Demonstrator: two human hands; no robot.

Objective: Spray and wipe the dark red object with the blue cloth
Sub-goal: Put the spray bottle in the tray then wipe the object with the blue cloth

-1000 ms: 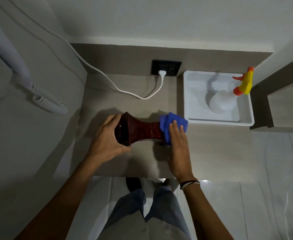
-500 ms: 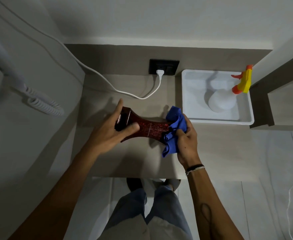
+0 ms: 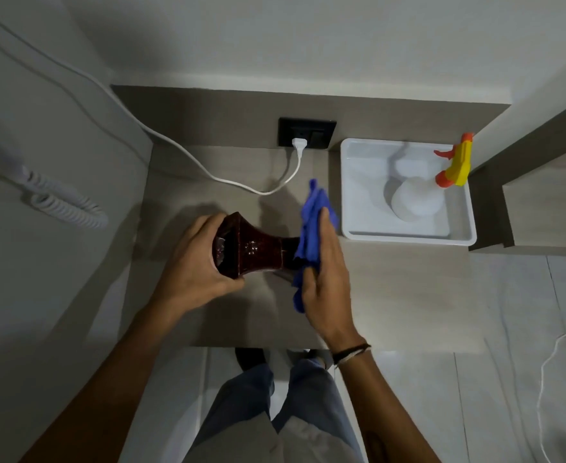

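Note:
A dark red, glossy vase-shaped object (image 3: 255, 250) lies on its side above the grey counter (image 3: 392, 289). My left hand (image 3: 194, 265) grips its wide left end. My right hand (image 3: 325, 272) presses a crumpled blue cloth (image 3: 310, 228) against the object's right end, which the cloth hides. A white spray bottle (image 3: 415, 198) with a yellow and orange trigger head stands in the white tray (image 3: 351, 195) to the right.
A white cable (image 3: 208, 172) runs from the left wall across the counter to a plug in the black wall socket (image 3: 306, 132). A coiled white cord (image 3: 64, 208) hangs on the left wall. My legs and the tiled floor (image 3: 475, 396) are below the counter's front edge.
The object has been turned in my left hand, its wide end now facing me. My right hand has flattened and moved the cloth back over the right end.

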